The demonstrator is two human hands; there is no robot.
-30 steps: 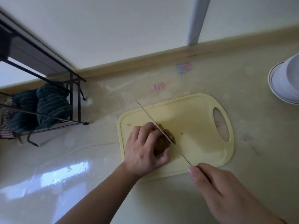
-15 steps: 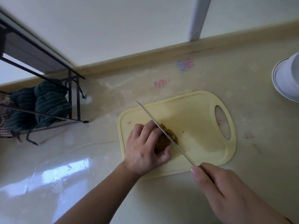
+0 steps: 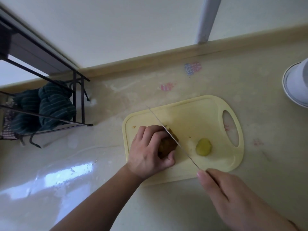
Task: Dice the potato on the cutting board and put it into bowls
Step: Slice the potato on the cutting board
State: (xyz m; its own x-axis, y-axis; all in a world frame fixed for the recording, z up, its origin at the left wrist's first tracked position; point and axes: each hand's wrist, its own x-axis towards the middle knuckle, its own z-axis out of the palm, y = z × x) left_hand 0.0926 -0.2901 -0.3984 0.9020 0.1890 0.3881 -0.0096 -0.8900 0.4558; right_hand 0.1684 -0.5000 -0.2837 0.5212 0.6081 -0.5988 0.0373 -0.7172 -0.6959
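1. Centre of the frame: a pale yellow cutting board (image 3: 196, 117) with an oval handle hole at its right end lies flat on the glossy beige bench (image 3: 150, 90).
2. Left hand (image 3: 148, 152): fingers curled over the brown-skinned potato (image 3: 167, 145), pinning it to the left half of the board, thumb tucked against the potato's near side.
3. Right hand (image 3: 233, 195), lower right of the frame: clamped around the handle of a knife (image 3: 173, 139), forefinger laid along the top. The handle itself is hidden under the hand.
4. Knife blade: runs diagonally from lower right to upper left, edge down against the right face of the potato, just beside the left fingertips.
5. Cut slice (image 3: 203, 146): a round yellow piece lying flat on the board, right of the blade and apart from the potato.
6. White bowl (image 3: 298, 85): right edge of the frame, on the bench, partly cut off, well apart from the board.
7. Black wire rack (image 3: 78, 104), left of the frame: holds a dark green striped cloth (image 3: 53, 107).
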